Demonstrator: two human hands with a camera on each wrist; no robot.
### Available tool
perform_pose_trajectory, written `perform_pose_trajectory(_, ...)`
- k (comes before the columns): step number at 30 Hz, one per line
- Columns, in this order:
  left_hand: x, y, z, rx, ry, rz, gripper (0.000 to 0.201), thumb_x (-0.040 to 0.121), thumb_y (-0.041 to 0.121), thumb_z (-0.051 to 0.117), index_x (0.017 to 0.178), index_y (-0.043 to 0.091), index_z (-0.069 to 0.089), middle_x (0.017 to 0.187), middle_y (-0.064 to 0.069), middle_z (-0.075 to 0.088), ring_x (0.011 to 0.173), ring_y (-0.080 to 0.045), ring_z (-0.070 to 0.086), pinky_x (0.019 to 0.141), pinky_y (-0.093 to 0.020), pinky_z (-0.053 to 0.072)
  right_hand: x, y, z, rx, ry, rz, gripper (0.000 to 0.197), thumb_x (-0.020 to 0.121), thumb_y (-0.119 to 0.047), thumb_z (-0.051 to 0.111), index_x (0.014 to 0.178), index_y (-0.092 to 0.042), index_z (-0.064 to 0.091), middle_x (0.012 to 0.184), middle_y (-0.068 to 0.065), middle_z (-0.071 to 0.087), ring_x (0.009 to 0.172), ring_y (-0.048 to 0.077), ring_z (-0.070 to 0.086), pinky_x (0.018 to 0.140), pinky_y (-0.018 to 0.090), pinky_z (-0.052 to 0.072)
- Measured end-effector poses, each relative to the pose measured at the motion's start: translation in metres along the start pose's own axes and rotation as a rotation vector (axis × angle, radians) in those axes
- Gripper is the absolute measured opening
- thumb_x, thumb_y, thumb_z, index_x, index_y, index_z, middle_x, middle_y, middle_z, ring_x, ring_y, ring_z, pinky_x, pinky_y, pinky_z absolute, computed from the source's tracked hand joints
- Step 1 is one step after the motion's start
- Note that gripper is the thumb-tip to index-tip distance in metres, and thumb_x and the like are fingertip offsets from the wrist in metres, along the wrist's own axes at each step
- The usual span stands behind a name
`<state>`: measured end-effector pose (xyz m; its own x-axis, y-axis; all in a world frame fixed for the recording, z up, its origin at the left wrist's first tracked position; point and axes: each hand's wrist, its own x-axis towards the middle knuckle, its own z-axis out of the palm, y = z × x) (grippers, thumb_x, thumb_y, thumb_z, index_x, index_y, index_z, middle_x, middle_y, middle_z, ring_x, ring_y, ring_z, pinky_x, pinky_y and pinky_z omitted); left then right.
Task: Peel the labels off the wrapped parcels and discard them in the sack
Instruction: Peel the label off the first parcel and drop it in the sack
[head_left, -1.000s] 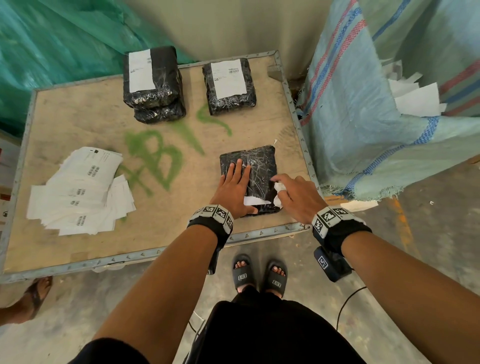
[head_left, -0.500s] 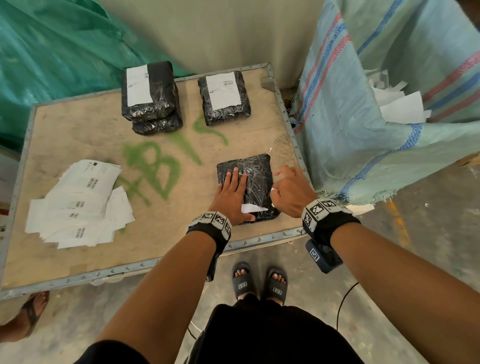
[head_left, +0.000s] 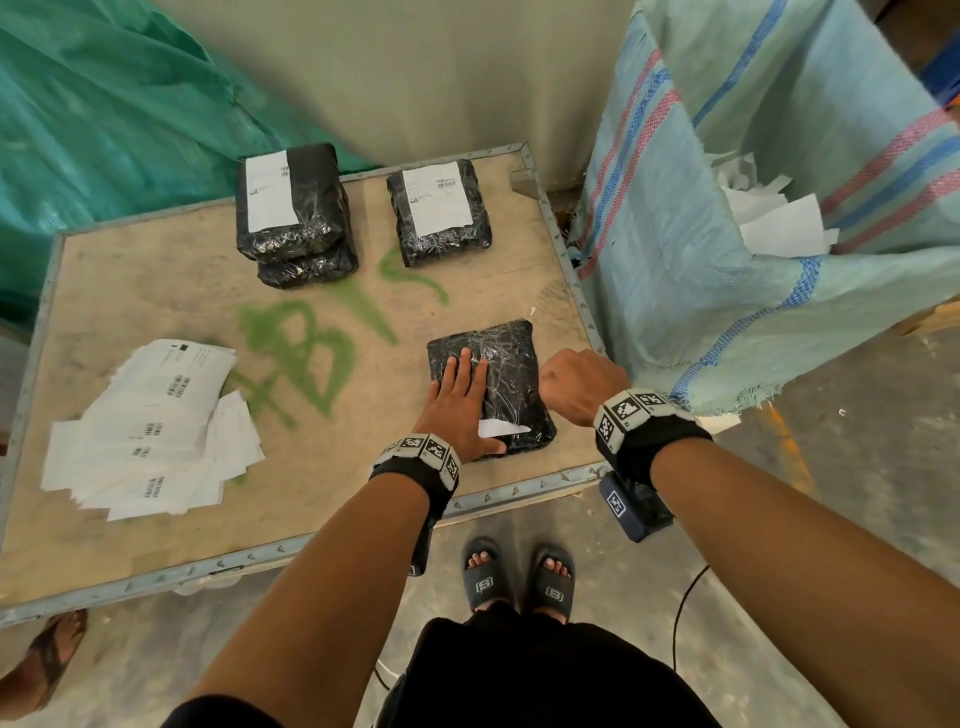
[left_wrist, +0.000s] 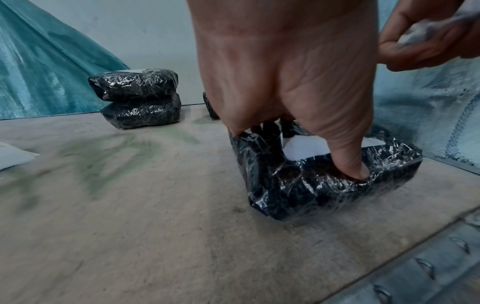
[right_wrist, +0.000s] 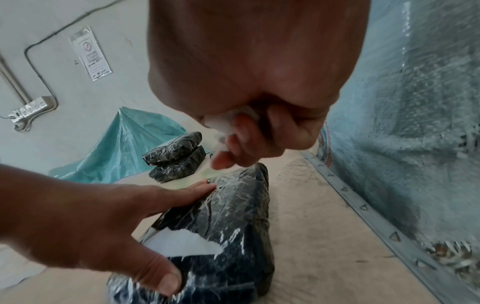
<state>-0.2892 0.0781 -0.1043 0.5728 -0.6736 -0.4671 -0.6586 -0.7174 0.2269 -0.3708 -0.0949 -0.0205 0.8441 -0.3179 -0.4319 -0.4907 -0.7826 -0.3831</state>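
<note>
Left hand (head_left: 457, 410) is laid flat on the near parcel (head_left: 511, 374), fingers straight and together, thumb (right_wrist: 158, 275) pressed against the parcel's near edge. A torn label remnant (head_left: 501, 429) is left stuck on the wrap just beside that thumb.

Right hand (head_left: 579, 384) is curled into a fist just right of the parcel, apart from it; a crumpled white scrap (right_wrist: 228, 121), probably peeled label, is pinched inside the fingers.

The parcel is set near the table's (head_left: 156, 291) front right corner. The sack (head_left: 727, 260) is hung just right of the table, paper (head_left: 779, 228) seen in its mouth. Three labelled parcels, two of them stacked (head_left: 293, 213), are left at the far edge. Loose labels (head_left: 150, 431) are piled at the left.
</note>
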Motion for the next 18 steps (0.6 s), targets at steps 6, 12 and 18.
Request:
perform_pose_trajectory(6, 0.000, 0.002, -0.001, 0.019, -0.014, -0.007, 0.126, 0.081, 0.063, 0.069, 0.157, 0.015, -0.019, 0.162, -0.010, -0.028, 0.151, -0.031, -0.020, 0.123, -0.049, 0.006, 0.009, 0.002, -0.006, -0.068, -0.066, 0.039, 0.060, 0.084, -0.062, 0.025, 0.070, -0.015, 0.060, 0.079, 0.005, 0.069, 0.068, 0.022, 0.061, 0.073, 0.037, 0.053)
perform_pose_trajectory(12, -0.001, 0.006, -0.006, 0.062, -0.041, -0.024, 0.124, 0.083, 0.065, 0.066, 0.156, 0.013, -0.020, 0.162, -0.011, -0.029, 0.152, -0.032, -0.018, 0.124, -0.047, 0.006, 0.011, 0.003, -0.036, -0.023, 0.079, -0.032, 0.055, 0.099, -0.025, 0.041, 0.152, -0.023, 0.028, 0.122, 0.020, 0.062, 0.098, 0.038, 0.063, 0.086, 0.042, 0.052)
perform_pose_trajectory(18, -0.001, 0.013, -0.013, 0.106, -0.100, -0.059, 0.125, 0.084, 0.066, 0.063, 0.154, 0.012, -0.025, 0.160, -0.012, -0.033, 0.151, -0.034, -0.018, 0.125, -0.047, 0.009, 0.001, -0.010, -0.105, -0.074, 0.174, -0.057, 0.051, 0.098, -0.014, 0.043, 0.146, -0.025, 0.032, 0.131, 0.015, 0.051, 0.099, 0.036, 0.061, 0.085, 0.044, 0.053)
